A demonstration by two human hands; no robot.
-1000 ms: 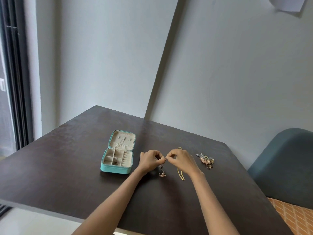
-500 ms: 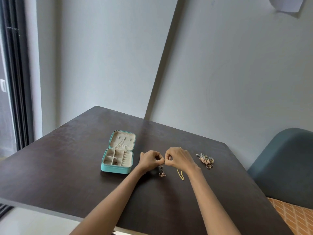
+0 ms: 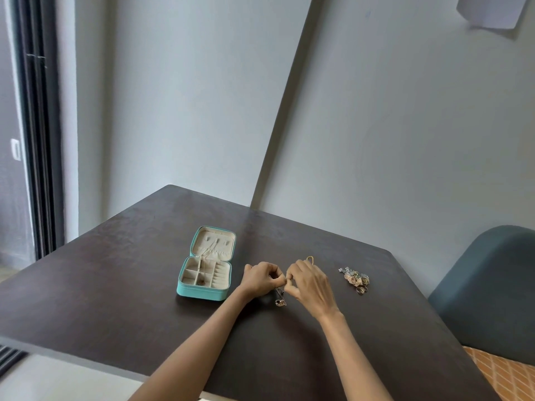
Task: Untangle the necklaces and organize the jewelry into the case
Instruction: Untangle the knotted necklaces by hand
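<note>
On the dark matte wooden table (image 3: 115,285), the left hand (image 3: 260,277) and right hand (image 3: 308,285), fingers curled, pinch a thin gold chain necklace (image 3: 310,259) just right of the open teal padded jewelry case (image 3: 202,293); a small metal charm (image 3: 280,301) dangles below.

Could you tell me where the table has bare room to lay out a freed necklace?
Bare tabletop lies left of the teal case, and along the near edge. It is crowded between the case and the jewelry pile, where both hands work the chain.
</note>
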